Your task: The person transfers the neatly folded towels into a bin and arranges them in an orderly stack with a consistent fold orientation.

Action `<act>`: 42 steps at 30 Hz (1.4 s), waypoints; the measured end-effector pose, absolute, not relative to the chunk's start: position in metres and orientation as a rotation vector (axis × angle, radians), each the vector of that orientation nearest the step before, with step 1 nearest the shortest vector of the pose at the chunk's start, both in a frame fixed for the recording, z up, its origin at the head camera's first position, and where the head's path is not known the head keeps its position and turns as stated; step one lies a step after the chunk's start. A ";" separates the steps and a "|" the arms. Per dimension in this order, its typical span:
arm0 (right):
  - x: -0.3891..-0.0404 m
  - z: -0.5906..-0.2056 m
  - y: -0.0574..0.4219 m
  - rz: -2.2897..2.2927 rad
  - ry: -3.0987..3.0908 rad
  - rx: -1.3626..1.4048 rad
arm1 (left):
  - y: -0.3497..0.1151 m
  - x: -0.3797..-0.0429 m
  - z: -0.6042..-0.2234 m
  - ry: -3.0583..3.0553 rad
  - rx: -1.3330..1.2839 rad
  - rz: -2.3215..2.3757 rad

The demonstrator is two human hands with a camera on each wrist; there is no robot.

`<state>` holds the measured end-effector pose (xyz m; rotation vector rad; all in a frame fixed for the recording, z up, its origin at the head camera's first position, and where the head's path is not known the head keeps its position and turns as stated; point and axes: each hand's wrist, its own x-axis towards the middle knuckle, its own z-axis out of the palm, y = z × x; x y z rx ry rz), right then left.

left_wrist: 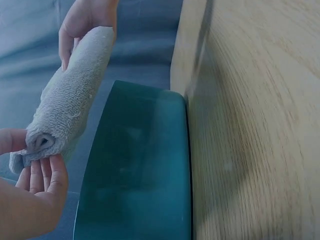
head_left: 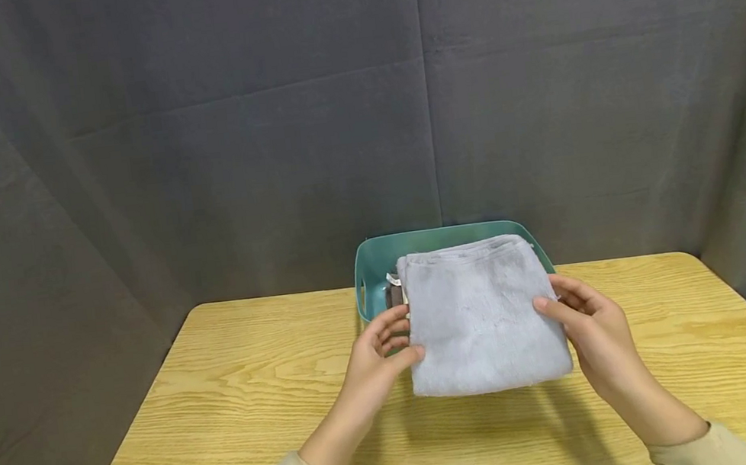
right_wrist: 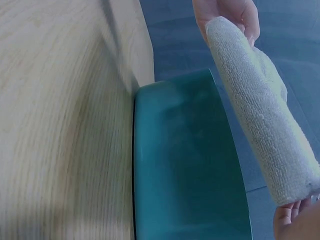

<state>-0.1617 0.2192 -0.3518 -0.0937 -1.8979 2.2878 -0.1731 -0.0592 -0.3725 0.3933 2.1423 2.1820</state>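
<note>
A folded light grey towel is held up by both hands, in front of and above a teal plastic bin. My left hand grips the towel's left edge, thumb on the near face and fingers at its side and behind. On the opposite edge, my right hand pinches it between thumb and fingers. From the left wrist view, the towel's end shows rolled-in terry layers. The right wrist view shows the thick fold of the towel off the table. The towel hides much of the bin's inside.
Inside the bin, left of the towel, lies a dark brown item with a white tag. The bin stands near the back edge of a light wooden table. Grey cloth hangs behind and at the sides.
</note>
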 end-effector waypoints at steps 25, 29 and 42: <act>-0.195 -0.342 0.211 2.314 -1.815 -0.216 | -0.051 -0.201 -0.362 2.239 0.318 2.196; -0.199 -0.341 0.211 2.311 -1.831 -0.215 | -0.051 -0.204 -0.360 2.256 0.330 2.191; -0.214 -0.342 0.211 2.097 -2.045 -0.197 | -0.053 -0.217 -0.356 2.273 0.293 2.192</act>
